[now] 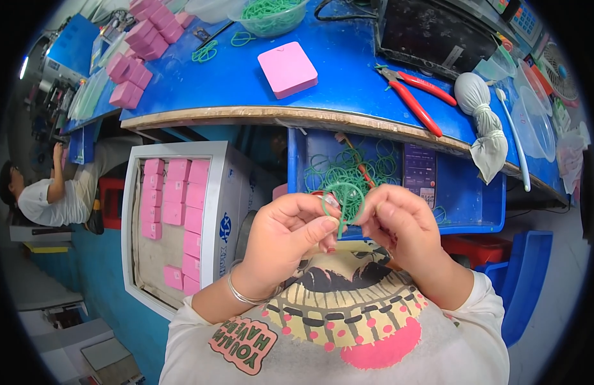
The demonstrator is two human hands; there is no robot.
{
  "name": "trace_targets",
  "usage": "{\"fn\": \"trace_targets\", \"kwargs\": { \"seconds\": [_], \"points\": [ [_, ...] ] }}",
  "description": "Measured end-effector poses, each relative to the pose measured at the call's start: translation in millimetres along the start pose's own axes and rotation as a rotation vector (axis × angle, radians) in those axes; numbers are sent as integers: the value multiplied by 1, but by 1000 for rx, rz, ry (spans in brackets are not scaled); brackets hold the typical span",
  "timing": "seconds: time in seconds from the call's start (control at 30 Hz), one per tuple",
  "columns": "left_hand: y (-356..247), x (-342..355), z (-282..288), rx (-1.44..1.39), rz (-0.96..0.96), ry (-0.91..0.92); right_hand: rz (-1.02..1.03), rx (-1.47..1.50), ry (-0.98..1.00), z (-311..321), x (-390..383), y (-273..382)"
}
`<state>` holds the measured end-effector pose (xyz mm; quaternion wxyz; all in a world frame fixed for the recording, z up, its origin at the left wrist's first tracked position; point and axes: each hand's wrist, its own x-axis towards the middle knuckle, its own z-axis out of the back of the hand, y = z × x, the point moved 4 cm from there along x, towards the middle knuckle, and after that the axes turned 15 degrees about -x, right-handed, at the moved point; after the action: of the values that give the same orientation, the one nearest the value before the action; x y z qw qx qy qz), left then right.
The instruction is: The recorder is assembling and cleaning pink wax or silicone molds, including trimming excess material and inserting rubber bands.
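Between my two hands, above the blue tray, is a thin green ring point(341, 221) with a short straight stem. My left hand point(293, 231) pinches it near the stem with thumb and fingertips. At the ring's other side, my right hand point(403, 221) has its thumb and fingers pressed together; its fingertips partly hide what they grip. Beneath lies a tangled pile of similar green rings point(319, 170) in the blue tray point(492, 218). A slim tool with an orange-red handle point(365, 174) lies across the pile.
A phone point(420, 172) lies in the tray. On the blue bench are a pink block point(288, 69), red-handled cutters point(417, 106), a tied white cloth pouch point(475, 99) and a bowl point(284, 27) of green rings. Left stands a box point(221, 192) of pink blocks; a person point(46, 199) sits beyond.
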<state>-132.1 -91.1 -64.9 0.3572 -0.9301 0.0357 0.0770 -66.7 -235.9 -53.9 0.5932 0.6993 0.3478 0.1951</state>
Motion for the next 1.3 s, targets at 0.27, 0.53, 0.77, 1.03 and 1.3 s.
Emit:
{"fn": "trace_targets", "kwargs": {
  "seconds": [0.27, 0.53, 0.77, 1.03, 1.3],
  "points": [
    [2, 4, 0, -55, -140, -11, -3, -237, 57, -11, 2, -7],
    [-4, 4, 25, -25, -231, 197, 35, -163, -49, -8, -1, -4],
    [0, 3, 0, 197, -155, 74, -22, -373, -20, -10, 0, -9],
    [4, 4, 2, 146, -154, -28, 98, -521, -11, -12, 4, -11],
    [-15, -4, -19, 1104, -761, 217, -287, 189, 154, -17, 6, -33]
  ]
}}
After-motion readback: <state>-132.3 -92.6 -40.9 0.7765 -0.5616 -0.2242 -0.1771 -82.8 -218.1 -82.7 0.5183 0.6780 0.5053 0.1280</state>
